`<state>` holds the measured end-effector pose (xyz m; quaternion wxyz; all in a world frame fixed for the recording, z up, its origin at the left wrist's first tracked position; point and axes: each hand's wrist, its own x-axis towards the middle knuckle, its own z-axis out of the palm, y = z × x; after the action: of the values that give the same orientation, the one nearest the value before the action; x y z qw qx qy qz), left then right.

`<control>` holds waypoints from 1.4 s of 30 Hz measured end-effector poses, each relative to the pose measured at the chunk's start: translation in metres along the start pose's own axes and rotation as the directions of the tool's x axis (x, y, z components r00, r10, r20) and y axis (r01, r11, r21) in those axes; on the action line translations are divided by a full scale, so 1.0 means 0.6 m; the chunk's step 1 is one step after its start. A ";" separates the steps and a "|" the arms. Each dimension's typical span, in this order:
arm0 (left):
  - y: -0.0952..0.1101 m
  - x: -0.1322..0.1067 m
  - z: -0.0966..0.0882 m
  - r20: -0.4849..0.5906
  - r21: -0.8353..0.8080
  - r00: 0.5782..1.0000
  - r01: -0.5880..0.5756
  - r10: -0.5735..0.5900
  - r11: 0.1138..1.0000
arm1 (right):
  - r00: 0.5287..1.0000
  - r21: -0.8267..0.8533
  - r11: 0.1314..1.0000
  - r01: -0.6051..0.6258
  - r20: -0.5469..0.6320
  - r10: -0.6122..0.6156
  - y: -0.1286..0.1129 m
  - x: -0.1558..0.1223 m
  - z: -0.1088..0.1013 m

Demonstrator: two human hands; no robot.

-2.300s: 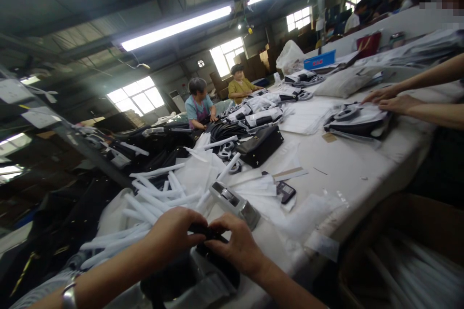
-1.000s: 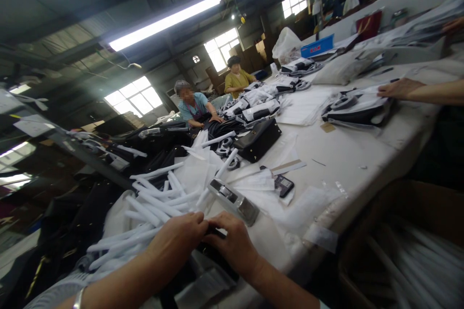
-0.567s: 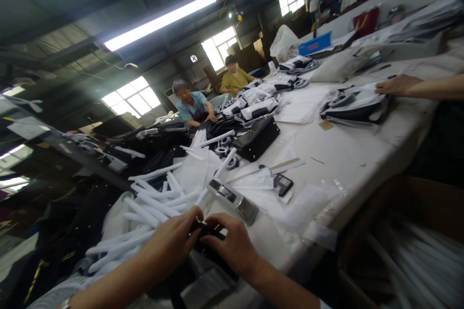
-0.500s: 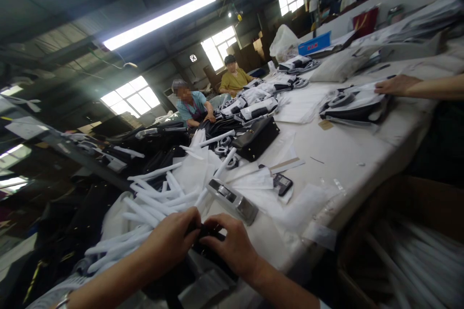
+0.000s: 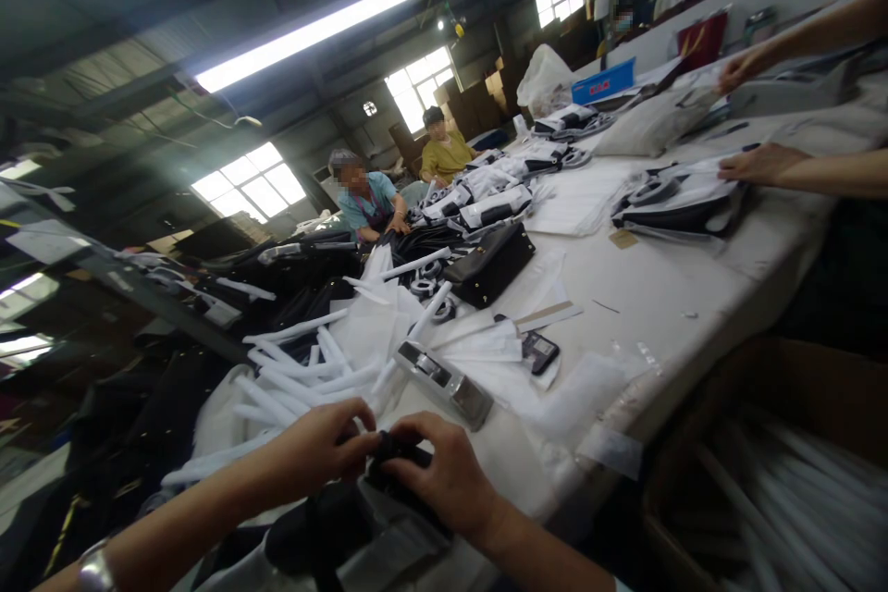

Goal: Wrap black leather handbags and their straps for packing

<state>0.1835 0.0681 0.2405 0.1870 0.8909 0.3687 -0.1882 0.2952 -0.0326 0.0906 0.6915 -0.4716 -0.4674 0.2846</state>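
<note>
Right hand [image 5: 448, 472] grasped a dark piece [image 5: 387, 448], left hand [image 5: 333, 444] touched it, left grip unclear, tape dispenser [image 5: 444, 381] lay beyond on the tabletop [image 5: 666, 287]

The black item [image 5: 323, 527] nearest looks matt and supple; the wrapping [image 5: 409, 550] beside it is thin, cloudy and creased. At near left, the bracelet [image 5: 95, 566] is smooth, bright metal. Farther in, the tape dispenser [image 5: 444, 384] has a smooth grey body with a slight shine (plastic or metal, hard to say). The white sticks [image 5: 288, 388] to its left look like matt foam. Beyond, the black handbag [image 5: 491, 261] appears leathery, low in sheen. The table cover [image 5: 666, 296] looks like dull cloth.
</note>
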 end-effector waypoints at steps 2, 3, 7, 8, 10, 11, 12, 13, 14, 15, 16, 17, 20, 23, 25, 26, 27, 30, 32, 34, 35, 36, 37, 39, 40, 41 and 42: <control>-0.009 -0.004 0.002 0.001 -0.028 1.000 0.031 -0.031 0.999 | 1.000 -0.002 1.000 0.000 -0.004 0.000 0.000 -0.001 0.003; -0.009 -0.004 0.003 -0.012 -0.021 0.999 0.035 -0.035 0.999 | 1.000 -0.005 1.000 -0.001 -0.008 0.001 -0.001 -0.002 0.004; 0.008 0.005 0.013 -0.065 0.035 0.998 0.021 -0.018 0.999 | 1.000 -0.027 1.000 0.001 -0.016 -0.002 -0.003 -0.004 0.007; 0.013 0.009 0.015 -0.073 0.050 0.997 0.011 -0.008 0.999 | 1.000 -0.029 1.000 0.001 -0.016 -0.001 -0.003 -0.003 0.007; 0.020 0.012 0.018 -0.101 0.089 0.995 -0.009 0.018 0.996 | 1.000 -0.031 1.000 -0.002 -0.027 0.001 -0.005 -0.002 0.005; 0.021 0.012 0.019 -0.118 0.111 0.992 -0.019 0.032 0.994 | 1.000 -0.036 0.999 -0.003 -0.031 0.002 -0.006 -0.001 0.004; 0.022 0.010 0.020 -0.134 0.132 0.990 -0.028 0.046 0.991 | 0.999 -0.049 0.999 -0.004 -0.032 0.003 -0.007 0.000 0.003; 0.022 0.007 0.021 -0.147 0.147 0.987 -0.035 0.057 0.989 | 1.000 -0.067 0.998 -0.005 -0.027 0.003 -0.008 0.001 0.001; 0.022 0.003 0.023 -0.161 0.152 0.984 -0.052 0.076 0.987 | 1.000 -0.089 0.996 -0.005 -0.018 0.003 -0.010 0.002 0.000; 0.021 -0.002 0.025 -0.167 0.152 0.980 -0.083 0.108 0.985 | 1.000 -0.109 0.994 -0.003 -0.005 0.003 -0.013 0.004 -0.003; 0.020 -0.007 0.028 -0.165 0.148 0.975 -0.122 0.146 0.981 | 1.000 -0.123 0.992 -0.004 0.014 0.005 -0.015 0.005 -0.006; 0.018 -0.010 0.031 -0.159 0.145 0.970 -0.159 0.181 0.977 | 0.999 -0.126 0.992 -0.007 0.034 0.012 -0.017 0.007 -0.010; 0.010 -0.014 0.044 -0.139 0.173 0.965 -0.196 0.220 0.965 | 0.981 0.037 0.993 -0.114 0.161 0.107 -0.017 0.018 -0.026; 0.005 -0.011 0.052 -0.149 0.207 0.968 -0.169 0.202 0.964 | 0.908 0.273 0.902 -0.336 0.350 0.232 -0.007 0.032 -0.037; 0.005 -0.012 0.054 -0.175 0.223 0.961 -0.172 0.213 0.960 | 0.882 0.313 0.861 -0.400 0.385 0.271 0.001 0.037 -0.038; 0.007 -0.013 0.055 -0.192 0.231 0.956 -0.174 0.220 0.957 | 0.885 0.308 0.862 -0.403 0.372 0.281 0.005 0.037 -0.036; 0.009 -0.015 0.056 -0.206 0.238 0.951 -0.180 0.231 0.954 | 0.886 0.304 0.861 -0.409 0.357 0.295 0.007 0.036 -0.034; 0.013 -0.020 0.063 -0.233 0.250 0.932 -0.219 0.278 0.943 | 0.889 0.262 0.869 -0.419 0.314 0.334 0.010 0.025 -0.027; 0.013 -0.021 0.069 -0.243 0.244 0.922 -0.243 0.302 0.939 | 0.893 0.204 0.887 -0.415 0.277 0.354 0.009 0.017 -0.026; 0.010 -0.021 0.074 -0.256 0.236 0.918 -0.245 0.303 0.940 | 0.902 0.133 0.907 -0.400 0.231 0.364 0.006 0.009 -0.027; 0.008 -0.021 0.075 -0.260 0.230 0.918 -0.241 0.298 0.943 | 0.908 0.094 0.916 -0.390 0.209 0.364 0.005 0.005 -0.029; 0.006 -0.021 0.075 -0.264 0.227 0.919 -0.236 0.293 0.945 | 0.913 0.054 0.924 -0.378 0.189 0.362 0.004 0.002 -0.032; 0.006 -0.022 0.075 -0.268 0.224 0.919 -0.233 0.289 0.946 | 0.917 0.012 0.930 -0.367 0.173 0.359 0.004 -0.001 -0.036; 0.005 -0.024 0.074 -0.269 0.218 0.918 -0.237 0.292 0.947 | 0.924 -0.074 0.935 -0.346 0.148 0.354 0.006 -0.009 -0.046; 0.005 -0.025 0.073 -0.269 0.218 0.917 -0.239 0.294 0.946 | 0.926 -0.117 0.934 -0.339 0.137 0.353 0.008 -0.014 -0.052; 0.006 -0.026 0.073 -0.273 0.219 0.916 -0.240 0.296 0.946 | 0.927 -0.157 0.930 -0.334 0.127 0.354 0.011 -0.020 -0.059; 0.006 -0.027 0.073 -0.276 0.219 0.915 -0.239 0.295 0.946 | 0.926 -0.195 0.923 -0.333 0.117 0.359 0.015 -0.027 -0.067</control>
<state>0.1669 0.0357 0.2115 0.0700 0.9645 0.2488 -0.0535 0.3259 -0.0582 0.0715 0.5497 -0.5817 -0.4501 0.3960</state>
